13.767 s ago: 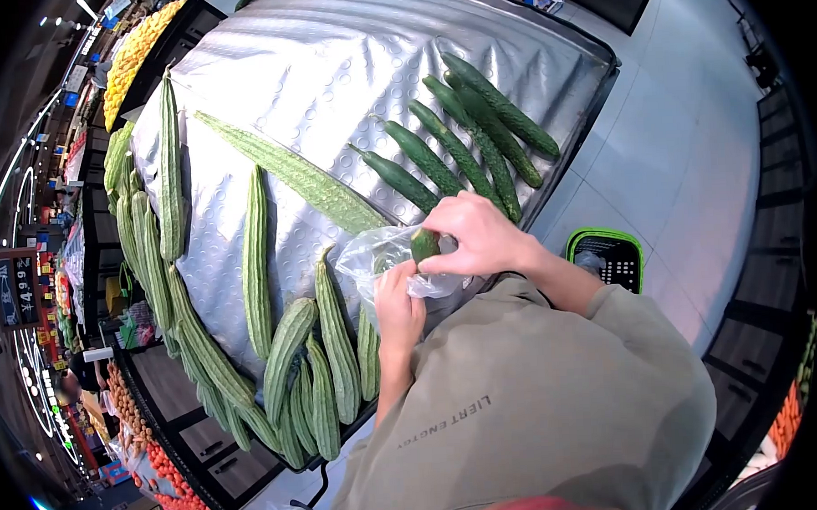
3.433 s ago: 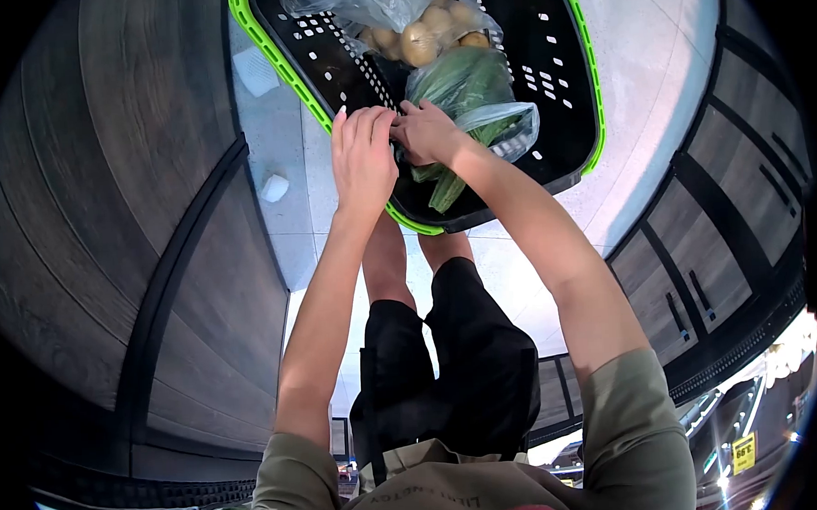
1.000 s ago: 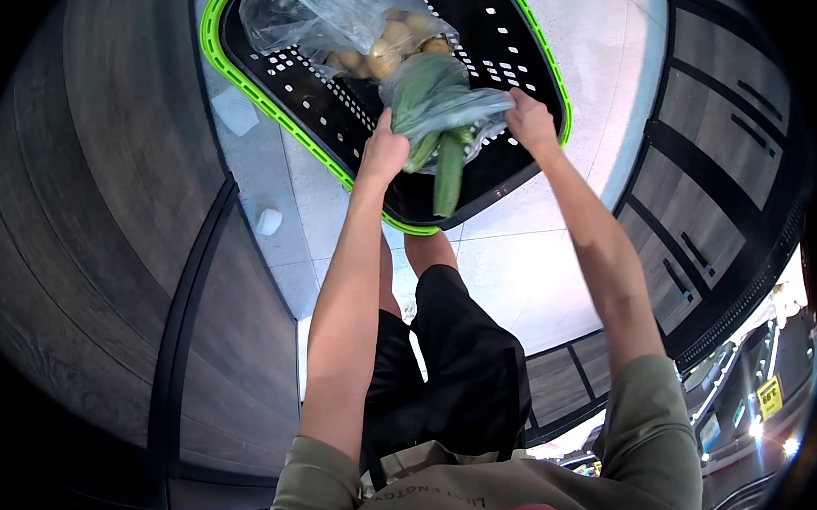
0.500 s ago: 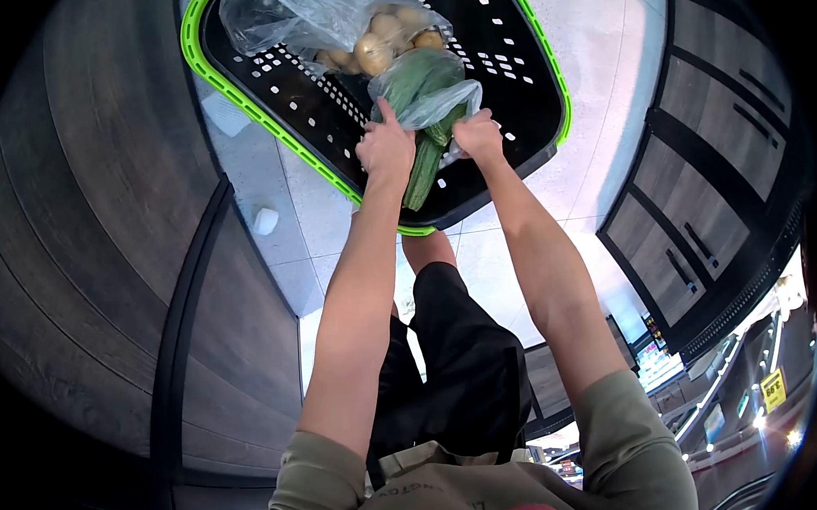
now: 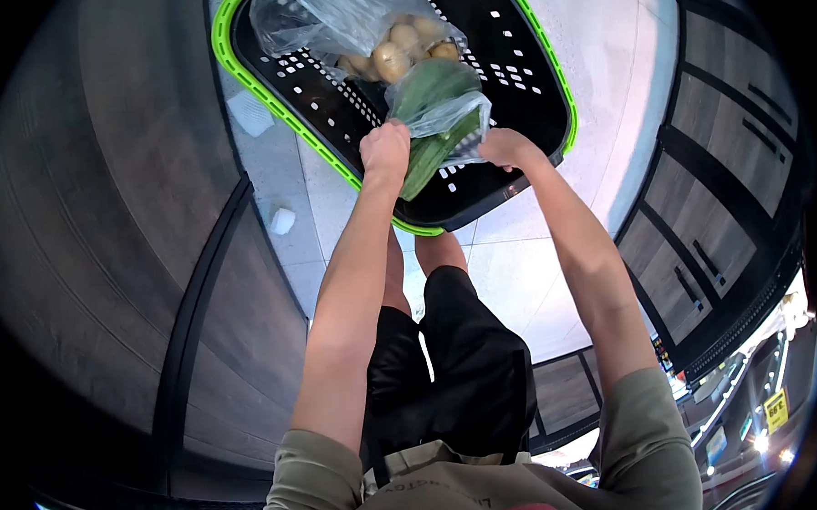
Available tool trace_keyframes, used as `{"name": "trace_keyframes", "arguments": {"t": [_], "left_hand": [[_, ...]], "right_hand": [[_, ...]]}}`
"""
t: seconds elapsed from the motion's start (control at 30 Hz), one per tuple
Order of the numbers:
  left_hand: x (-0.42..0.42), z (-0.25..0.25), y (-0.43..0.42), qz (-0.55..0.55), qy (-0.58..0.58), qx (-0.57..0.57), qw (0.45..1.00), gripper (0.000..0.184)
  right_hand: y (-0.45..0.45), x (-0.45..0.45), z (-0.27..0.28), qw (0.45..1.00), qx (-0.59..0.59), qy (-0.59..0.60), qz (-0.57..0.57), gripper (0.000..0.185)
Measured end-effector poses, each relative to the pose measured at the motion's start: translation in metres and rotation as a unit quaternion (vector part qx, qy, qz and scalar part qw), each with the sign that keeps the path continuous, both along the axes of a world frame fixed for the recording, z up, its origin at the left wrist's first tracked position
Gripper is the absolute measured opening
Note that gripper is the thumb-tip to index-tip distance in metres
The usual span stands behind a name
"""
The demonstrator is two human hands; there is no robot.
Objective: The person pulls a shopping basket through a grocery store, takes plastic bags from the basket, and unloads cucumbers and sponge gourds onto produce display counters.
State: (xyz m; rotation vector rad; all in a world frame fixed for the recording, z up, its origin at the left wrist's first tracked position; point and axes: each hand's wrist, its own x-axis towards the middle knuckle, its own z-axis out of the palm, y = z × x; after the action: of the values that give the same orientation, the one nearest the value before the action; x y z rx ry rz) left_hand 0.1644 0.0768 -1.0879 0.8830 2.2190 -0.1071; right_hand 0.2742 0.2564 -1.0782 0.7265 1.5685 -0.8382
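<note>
Inside the black basket [image 5: 331,140] with its bright green rim, a clear plastic bag [image 5: 453,116] lies partly around several long green zucchini [image 5: 427,163], whose near ends stick out of its mouth. My left hand [image 5: 386,151] is closed on the left edge of this bag, beside the zucchini. Closed at the right edge of the same bag, my right hand [image 5: 506,149] pulls it out sideways. The fingertips of both hands are partly hidden. Just beyond, a second clear bag [image 5: 334,21] holds several potatoes [image 5: 391,62].
The basket is in front of my legs, above a light tiled floor [image 5: 528,277]. Dark wood-look panels [image 5: 106,223] rise on the left, and similar drawers with black handles [image 5: 699,233] stand on the right. A yellow price tag [image 5: 776,410] shows at lower right.
My right hand has moved right and slightly down, stretching the bag's mouth wider. The left index finger, stretched out before, is now curled in. The basket appears slightly further right in view.
</note>
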Motion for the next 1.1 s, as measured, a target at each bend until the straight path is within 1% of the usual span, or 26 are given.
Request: {"name": "trace_keyframes", "arguments": {"t": [0.03,0.07,0.1,0.13,0.17,0.23,0.3,0.33,0.37,0.4,0.43,0.5,0.53,0.57,0.6,0.63,0.67,0.7,0.77,0.83,0.9,0.97,1.03,1.1], "left_hand": [[-0.004,0.005,0.0,0.003,0.006,0.0,1.0,0.019],[-0.011,0.015,0.003,-0.003,0.004,0.012,1.0,0.019],[-0.019,0.023,0.006,-0.006,0.005,0.025,1.0,0.019],[-0.025,0.032,0.009,0.0,0.016,0.024,1.0,0.019],[-0.031,0.04,0.011,-0.027,0.003,0.039,0.999,0.019],[-0.045,0.062,0.015,-0.076,-0.011,0.071,0.994,0.019],[-0.056,0.101,0.019,-0.078,-0.018,0.066,0.995,0.018],[-0.057,0.121,0.015,-0.08,-0.012,0.071,0.994,0.017],[-0.056,0.136,0.011,-0.079,0.007,0.078,0.994,0.016],[-0.049,0.14,-0.003,-0.107,0.05,0.145,0.982,0.015],[-0.052,0.187,-0.002,-0.054,0.021,0.115,0.992,0.014],[-0.045,0.25,-0.014,0.016,0.015,0.132,0.991,0.014],[-0.038,0.275,-0.022,0.02,0.014,0.116,0.993,0.013],[-0.027,0.295,-0.037,-0.007,0.088,0.212,0.973,0.012],[-0.022,0.335,-0.043,0.002,0.101,0.185,0.978,0.012],[-0.017,0.356,-0.052,0.037,0.113,0.197,0.973,0.013],[-0.01,0.385,-0.063,0.051,0.118,0.202,0.971,0.014],[-0.002,0.413,-0.073,0.062,0.12,0.208,0.969,0.016],[0.021,0.45,-0.091,0.103,0.128,0.182,0.969,0.017],[0.045,0.498,-0.108,0.141,0.128,0.166,0.968,0.017],[0.065,0.53,-0.129,0.175,0.142,0.169,0.96,0.017],[0.091,0.553,-0.149,0.222,0.118,0.077,0.965,0.018],[0.117,0.572,-0.172,0.284,0.107,0.049,0.951,0.019],[0.137,0.593,-0.198,0.352,0.092,0.035,0.931,0.018]], "right_hand": [[0.006,0.002,0.006,0.998,-0.042,0.03,0.035,0.027],[0.014,0.006,0.011,0.995,-0.067,0.064,0.028,0.027],[0.023,0.005,0.023,0.995,-0.066,0.073,0.034,0.027],[0.031,0.005,0.037,0.993,-0.088,0.072,-0.014,0.029],[0.037,0.005,0.052,0.989,-0.112,0.073,-0.06,0.033],[0.049,0.004,0.08,0.99,-0.105,0.071,-0.069,0.03],[0.059,0.017,0.1,0.959,-0.19,0.087,-0.193,0.033],[0.062,0.023,0.114,0.933,-0.258,0.108,-0.229,0.033],[0.063,0.027,0.136,0.936,-0.235,0.132,-0.226,0.031],[0.065,0.034,0.149,0.937,-0.243,0.154,-0.197,0.025],[0.062,0.023,0.189,0.918,-0.288,0.155,-0.223,0.02],[0.058,0.029,0.239,0.913,-0.284,0.147,-0.254,0.015],[0.054,0.021,0.277,0.927,-0.259,0.15,-0.227,0.018],[0.055,0.028,0.298,0.914,-0.279,0.191,-0.226,0.024],[0.052,0.024,0.334,0.923,-0.254,0.196,-0.214,0.029],[0.046,0.012,0.37,0.917,-0.26,0.224,-0.204,0.029],[0.04,0.01,0.397,0.91,-0.272,0.225,-0.215,0.028],[0.036,0.008,0.418,0.903,-0.284,0.225,-0.229,0.028],[0.025,0.0,0.458,0.901,-0.302,0.202,-0.235,0.025],[0.024,-0.004,0.465,0.887,-0.383,0.192,-0.172,0.024],[0.006,-0.017,0.489,0.887,-0.393,0.199,-0.136,0.023],[-0.019,-0.025,0.509,0.891,-0.405,0.179,-0.104,0.027],[-0.046,-0.035,0.529,0.895,-0.413,0.162,-0.038,0.026],[-0.08,-0.044,0.552,0.883,-0.441,0.159,-0.013,0.026]]}}
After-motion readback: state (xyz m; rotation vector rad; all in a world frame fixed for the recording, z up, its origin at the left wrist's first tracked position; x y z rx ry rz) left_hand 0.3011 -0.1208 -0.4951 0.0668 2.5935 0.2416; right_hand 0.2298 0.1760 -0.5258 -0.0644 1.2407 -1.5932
